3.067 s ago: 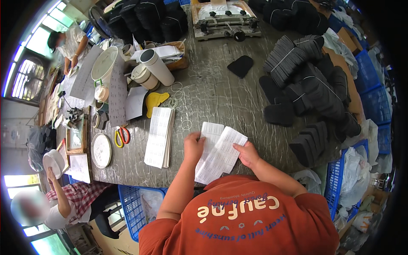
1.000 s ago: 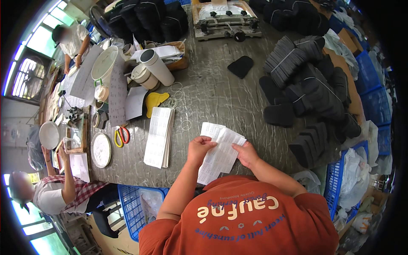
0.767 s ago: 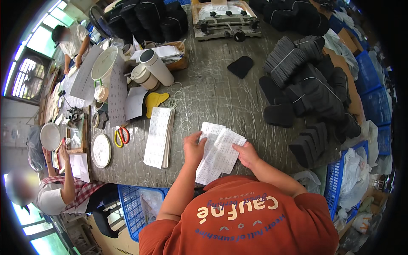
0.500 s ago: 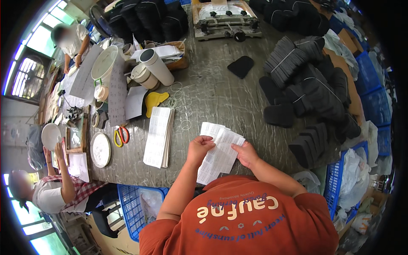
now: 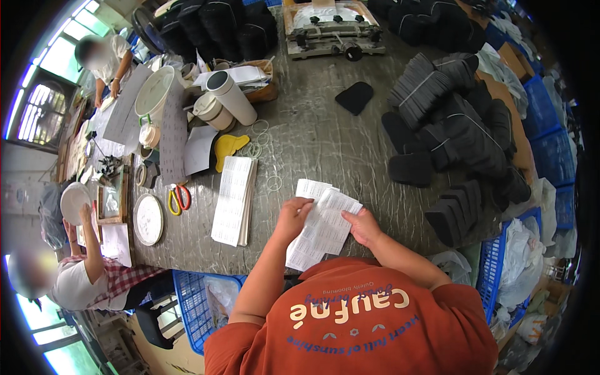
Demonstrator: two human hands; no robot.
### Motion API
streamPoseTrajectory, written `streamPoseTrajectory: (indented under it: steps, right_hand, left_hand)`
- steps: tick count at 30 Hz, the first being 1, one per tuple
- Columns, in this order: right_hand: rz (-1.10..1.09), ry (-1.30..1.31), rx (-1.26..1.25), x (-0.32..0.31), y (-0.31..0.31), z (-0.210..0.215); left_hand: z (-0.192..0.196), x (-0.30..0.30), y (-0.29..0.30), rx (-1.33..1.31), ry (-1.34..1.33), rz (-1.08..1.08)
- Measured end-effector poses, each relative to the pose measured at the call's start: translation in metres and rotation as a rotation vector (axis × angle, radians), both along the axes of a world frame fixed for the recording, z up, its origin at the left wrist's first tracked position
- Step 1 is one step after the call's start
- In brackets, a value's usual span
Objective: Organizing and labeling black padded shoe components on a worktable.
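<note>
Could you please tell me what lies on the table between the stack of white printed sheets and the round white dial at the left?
In the head view, scissors with yellow and red handles lie between the stack and the dial.

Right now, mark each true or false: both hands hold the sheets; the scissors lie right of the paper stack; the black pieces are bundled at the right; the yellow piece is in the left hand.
1. Both hands, left hand and right hand, hold the sheets: true.
2. Scissors lie right of the paper stack: false, left of it.
3. Black pieces are bundled at the right: true.
4. Yellow piece is in the left hand: false, it lies on the table.
</note>
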State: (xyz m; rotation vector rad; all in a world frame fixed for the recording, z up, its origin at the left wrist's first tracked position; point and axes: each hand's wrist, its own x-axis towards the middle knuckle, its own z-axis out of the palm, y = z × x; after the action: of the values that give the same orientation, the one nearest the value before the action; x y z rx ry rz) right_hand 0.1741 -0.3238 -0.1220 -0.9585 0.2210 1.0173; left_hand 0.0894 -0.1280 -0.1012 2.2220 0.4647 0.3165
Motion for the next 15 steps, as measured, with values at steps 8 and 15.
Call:
streamPoseTrajectory:
  steps: [8,15]
  right_hand:
    - [0.036,-0.017,0.004,0.001,0.001,0.005]
    - [0.01,-0.024,-0.04,0.001,0.001,-0.005]
  left_hand:
    - [0.014,0.003,-0.007,-0.668,0.301,0.049]
    - [-0.003,0.001,-0.002,-0.122,0.159,0.277]
